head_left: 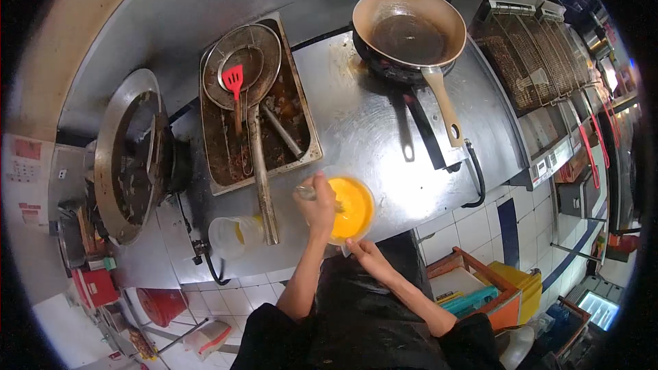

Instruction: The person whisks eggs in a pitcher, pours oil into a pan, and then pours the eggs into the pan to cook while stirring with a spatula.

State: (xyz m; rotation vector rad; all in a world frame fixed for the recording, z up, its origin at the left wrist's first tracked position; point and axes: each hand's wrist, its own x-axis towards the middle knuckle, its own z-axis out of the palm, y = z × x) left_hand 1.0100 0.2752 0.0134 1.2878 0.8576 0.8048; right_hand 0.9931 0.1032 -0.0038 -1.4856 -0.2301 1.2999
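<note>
My left hand is closed around a metal-handled stirring utensil whose far end dips into yellow liquid; I cannot make out what kind of head it has. The liquid, which looks like beaten egg, fills much of a round bowl at the counter's front edge. At the bowl's near side my right hand grips the rim, thumb and fingers around it. Left of the bowl stands a translucent plastic tub with some yellow residue inside.
A pan sits on a burner at the back, its beige handle pointing forward. A metal tray holds strainers and a red slotted spatula; one long handle overhangs its front. A large wok stands left, fryer baskets right.
</note>
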